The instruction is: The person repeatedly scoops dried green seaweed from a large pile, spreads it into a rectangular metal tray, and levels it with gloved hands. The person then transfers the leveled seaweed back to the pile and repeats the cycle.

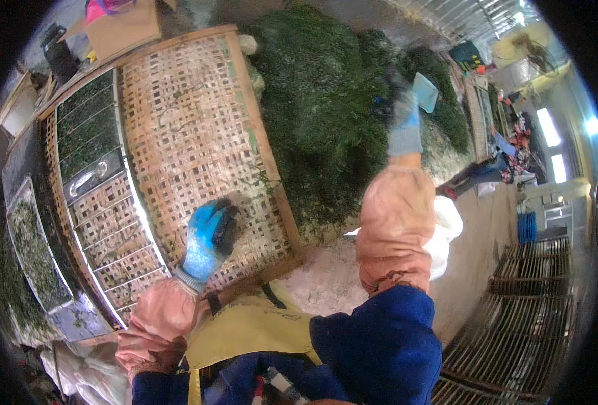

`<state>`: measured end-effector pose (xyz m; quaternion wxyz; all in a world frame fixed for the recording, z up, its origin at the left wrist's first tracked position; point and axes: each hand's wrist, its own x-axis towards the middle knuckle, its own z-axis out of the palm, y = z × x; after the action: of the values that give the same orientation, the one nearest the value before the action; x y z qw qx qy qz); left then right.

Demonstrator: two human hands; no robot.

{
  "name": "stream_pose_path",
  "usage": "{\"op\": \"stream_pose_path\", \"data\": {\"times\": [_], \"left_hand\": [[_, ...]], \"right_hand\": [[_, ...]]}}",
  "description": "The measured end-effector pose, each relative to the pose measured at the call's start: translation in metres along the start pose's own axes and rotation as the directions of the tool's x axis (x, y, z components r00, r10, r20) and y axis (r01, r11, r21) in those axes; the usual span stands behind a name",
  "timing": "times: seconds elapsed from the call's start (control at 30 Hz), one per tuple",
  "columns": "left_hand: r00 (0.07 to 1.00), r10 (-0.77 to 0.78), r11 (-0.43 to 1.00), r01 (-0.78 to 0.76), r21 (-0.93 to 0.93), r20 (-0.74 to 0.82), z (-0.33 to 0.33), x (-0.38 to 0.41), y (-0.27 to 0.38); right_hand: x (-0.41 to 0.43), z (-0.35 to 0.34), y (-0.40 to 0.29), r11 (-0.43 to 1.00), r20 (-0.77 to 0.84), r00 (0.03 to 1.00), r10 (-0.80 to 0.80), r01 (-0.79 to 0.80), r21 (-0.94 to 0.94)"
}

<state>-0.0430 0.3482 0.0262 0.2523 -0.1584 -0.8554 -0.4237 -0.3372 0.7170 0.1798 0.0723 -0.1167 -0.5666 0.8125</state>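
My left hand (207, 235), in a blue glove with black fingers, is over the near part of a woven bamboo tray (187, 121) with a wooden frame. Its fingers are loosely bent, and nothing shows in them. My right hand (405, 114), in a blue and grey glove, reaches out beside a large heap of dark green plant material (314, 101). That hand is blurred. A pale blue flat piece (424, 92) shows right against it, though I cannot tell whether my fingers grip it. Green scraps lie on the tray's weave.
A metal-barred frame (119, 238) lies left of the bare weave, with greens under its far end. Further left is a shallow tray of greens (40, 248). A cardboard box (121, 30) stands behind. Slatted racks (527, 304) stand right; a person (501, 164) is further off.
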Motion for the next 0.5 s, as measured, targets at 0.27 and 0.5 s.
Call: {"op": "stream_pose_path", "data": {"times": [0.27, 0.5], "left_hand": [[0.997, 0.064, 0.995, -0.067, -0.079, -0.040, 0.076, 0.064, 0.026], [0.995, 0.103, 0.993, -0.103, -0.058, 0.009, 0.143, 0.088, 0.038]], "right_hand": [[0.004, -0.013, -0.008, 0.997, 0.192, 0.980, -0.045, 0.057, -0.055], [0.007, -0.031, -0.027, 0.982, 0.254, 0.967, -0.026, 0.072, -0.174]]}}
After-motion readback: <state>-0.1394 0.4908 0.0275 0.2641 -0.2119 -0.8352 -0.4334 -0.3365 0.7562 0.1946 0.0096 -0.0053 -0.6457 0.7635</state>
